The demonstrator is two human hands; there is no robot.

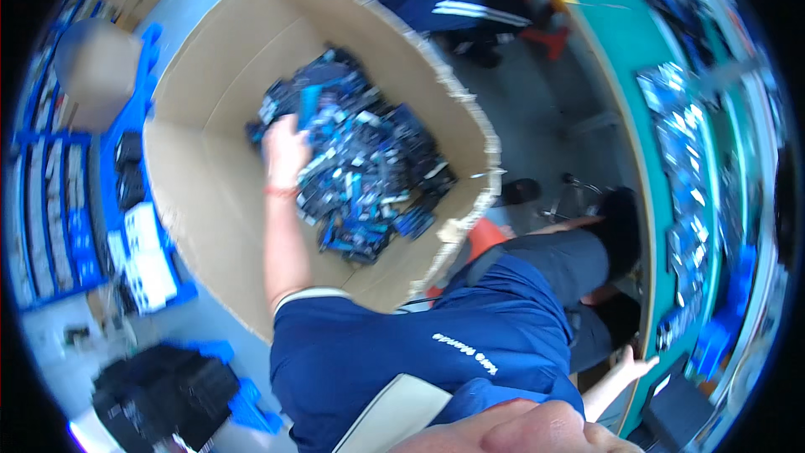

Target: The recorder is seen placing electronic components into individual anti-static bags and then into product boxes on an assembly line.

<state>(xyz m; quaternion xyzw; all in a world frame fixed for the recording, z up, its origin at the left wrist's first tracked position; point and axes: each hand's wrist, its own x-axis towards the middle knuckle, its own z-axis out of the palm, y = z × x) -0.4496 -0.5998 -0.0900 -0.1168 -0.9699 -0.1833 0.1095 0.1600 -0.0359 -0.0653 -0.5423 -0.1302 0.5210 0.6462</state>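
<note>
My left hand [287,151] reaches deep into a large open cardboard box [205,88], its fingers curled at the heap and blurred. A small blue-faced piece [309,103] stands right at the fingertips; what exactly is gripped cannot be made out. The heap [360,164] is of many small dark and blue parts, too blurred to name. At the lower right, my right hand [631,366] is beside the edge of the green bench [662,285], fingers stretched out and nothing visible in them.
Shiny packets [683,168] lie in a row along the bench. Another person in dark clothes [470,8] is beyond the box. Blue racks [59,210] stand at left, with a black bundle [163,394] on the floor side. An orange-red object [486,237] is by the box.
</note>
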